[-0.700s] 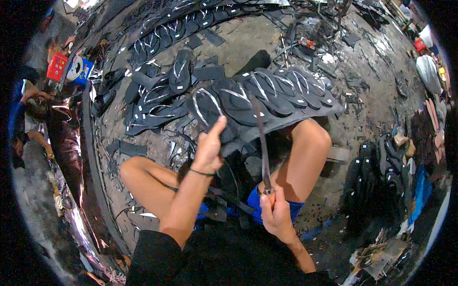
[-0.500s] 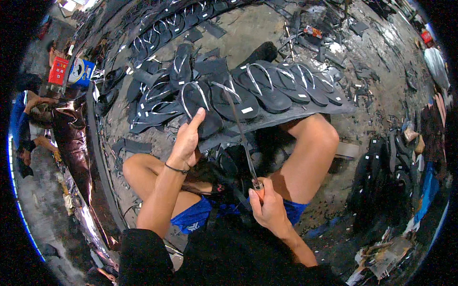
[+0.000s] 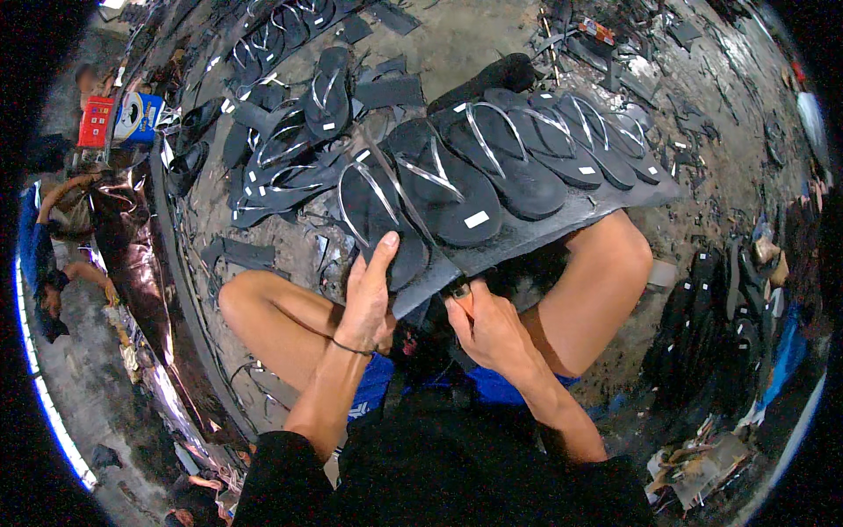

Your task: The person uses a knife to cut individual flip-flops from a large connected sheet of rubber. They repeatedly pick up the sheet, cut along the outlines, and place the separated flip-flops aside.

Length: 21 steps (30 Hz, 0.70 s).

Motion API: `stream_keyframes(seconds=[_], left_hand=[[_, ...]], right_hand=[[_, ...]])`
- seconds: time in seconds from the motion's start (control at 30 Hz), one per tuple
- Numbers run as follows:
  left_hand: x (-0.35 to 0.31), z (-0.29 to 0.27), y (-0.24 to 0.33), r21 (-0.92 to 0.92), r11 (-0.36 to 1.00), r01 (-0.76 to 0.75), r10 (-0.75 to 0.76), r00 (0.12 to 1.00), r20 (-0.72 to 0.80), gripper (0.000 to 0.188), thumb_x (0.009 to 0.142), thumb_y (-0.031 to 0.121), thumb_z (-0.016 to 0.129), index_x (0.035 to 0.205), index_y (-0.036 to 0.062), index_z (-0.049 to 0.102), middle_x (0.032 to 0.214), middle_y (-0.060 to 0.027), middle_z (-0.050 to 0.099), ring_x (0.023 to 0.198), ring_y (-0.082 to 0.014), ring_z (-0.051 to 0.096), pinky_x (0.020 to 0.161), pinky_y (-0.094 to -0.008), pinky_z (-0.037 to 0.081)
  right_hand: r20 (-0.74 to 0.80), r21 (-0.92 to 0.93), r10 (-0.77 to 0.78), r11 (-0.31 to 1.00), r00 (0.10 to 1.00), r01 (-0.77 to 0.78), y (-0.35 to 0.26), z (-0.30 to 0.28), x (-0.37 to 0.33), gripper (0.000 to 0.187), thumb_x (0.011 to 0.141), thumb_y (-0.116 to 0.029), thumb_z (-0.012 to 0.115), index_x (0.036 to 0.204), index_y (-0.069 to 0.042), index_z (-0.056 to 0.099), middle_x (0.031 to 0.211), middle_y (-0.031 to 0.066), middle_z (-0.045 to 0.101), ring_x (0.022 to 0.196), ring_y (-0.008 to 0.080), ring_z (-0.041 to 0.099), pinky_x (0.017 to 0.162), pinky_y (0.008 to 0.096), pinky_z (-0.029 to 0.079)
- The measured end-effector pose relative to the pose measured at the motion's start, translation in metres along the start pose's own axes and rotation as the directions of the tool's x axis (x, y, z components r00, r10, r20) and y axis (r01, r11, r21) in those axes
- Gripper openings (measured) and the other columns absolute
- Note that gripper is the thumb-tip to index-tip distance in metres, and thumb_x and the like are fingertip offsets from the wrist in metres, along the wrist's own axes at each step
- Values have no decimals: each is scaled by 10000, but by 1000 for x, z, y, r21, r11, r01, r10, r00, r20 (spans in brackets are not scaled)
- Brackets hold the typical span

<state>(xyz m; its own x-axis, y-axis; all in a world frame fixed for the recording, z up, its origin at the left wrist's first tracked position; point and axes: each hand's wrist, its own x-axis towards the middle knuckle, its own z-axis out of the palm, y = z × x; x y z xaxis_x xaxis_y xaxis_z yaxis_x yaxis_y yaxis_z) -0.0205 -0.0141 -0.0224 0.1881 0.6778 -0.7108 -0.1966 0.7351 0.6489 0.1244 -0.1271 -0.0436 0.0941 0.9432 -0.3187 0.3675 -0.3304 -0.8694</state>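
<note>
A dark rubber sheet [image 3: 515, 249] extends above my knees with a row of black flip-flops on it, their straps silvery. My left hand [image 3: 365, 303] grips the left end of the sheet, its thumb pressed on the leftmost flip-flop [image 3: 406, 256]. In my right hand [image 3: 493, 327] is the orange handle of a long, thin knife [image 3: 397, 186]. Its blade runs away from me along the gap between the leftmost flip-flop and the one beside it [image 3: 452, 198]. How deep the blade sits in the sheet I cannot tell.
More flip-flops [image 3: 285, 162] lie piled at the left, with another row [image 3: 279, 33] farther back. Dark offcuts [image 3: 391, 90] litter the floor. A dark stack [image 3: 694, 316] stands at right. Beyond a blue box [image 3: 139, 117] and brown shiny sheeting [image 3: 132, 228], another person's arms [image 3: 75, 189] show at far left.
My right hand has pushed forward, and the knife blade now lies farther along between the two flip-flops. The left hand has shifted slightly right and lower, its thumb now down on the flip-flop.
</note>
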Motion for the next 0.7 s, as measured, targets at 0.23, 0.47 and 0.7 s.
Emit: stream_keyframes(seconds=[0.23,0.47,0.7], left_hand=[[-13,16,-17,-202,979,-1,0,1000,-7,287,995,311,577,1105,52,633,1034,-71,699,925,-200,678,852,-350,553],[-19,25,-33,-446,892,75,-52,997,62,309,1014,312,542,1145,51,644,1097,-70,706,975,-193,678,911,-347,539],[-17,16,-32,-501,849,168,-98,982,163,283,1008,300,555,1106,54,655,1082,-67,709,957,-192,683,889,-351,547]], right_hand=[[195,-454,110,891,975,-10,13,10,18,306,843,-247,656,958,35,680,847,261,677,771,433,671,703,502,552],[-289,-191,-215,968,933,164,61,55,23,419,883,-191,597,1247,13,559,1276,271,557,1208,385,527,1024,478,407],[-246,-371,-274,913,930,171,103,52,67,360,941,-220,547,1221,6,528,1179,214,550,1110,336,518,977,443,399]])
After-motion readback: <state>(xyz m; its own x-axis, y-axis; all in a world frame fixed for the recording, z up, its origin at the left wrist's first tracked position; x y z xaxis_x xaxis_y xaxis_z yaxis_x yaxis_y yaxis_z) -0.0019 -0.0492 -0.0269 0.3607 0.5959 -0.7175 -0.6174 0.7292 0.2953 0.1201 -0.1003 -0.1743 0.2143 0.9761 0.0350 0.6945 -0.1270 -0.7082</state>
